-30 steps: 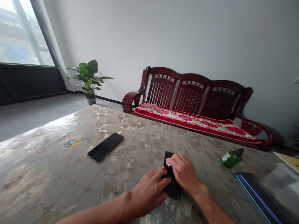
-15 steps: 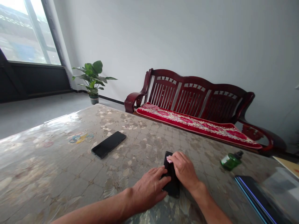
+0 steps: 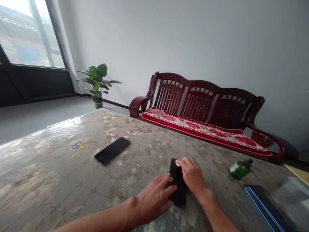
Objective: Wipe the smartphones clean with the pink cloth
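A black smartphone (image 3: 178,193) lies flat on the patterned table (image 3: 135,167) in front of me. My left hand (image 3: 155,196) grips its left side, thumb and fingers reaching onto the dark screen. Pinched in my right hand (image 3: 191,172) is a small pink cloth (image 3: 178,163), pressed against the upper end of the screen; most of it is hidden under the fingers. A second black smartphone (image 3: 112,150) lies farther left, apart from both hands.
Right of my hands, a green spray bottle (image 3: 240,169) lies tilted on the table. Nearer me are stacked phones (image 3: 265,203) beside a clear plastic item (image 3: 294,193). Colored rubber bands (image 3: 83,143) lie at left. Beyond the table stand a wooden bench (image 3: 205,106) and potted plant (image 3: 98,83).
My right hand, with the pink cloth, has shifted slightly right along the top of the phone's screen. My left hand stays on the phone. The view has tilted slightly.
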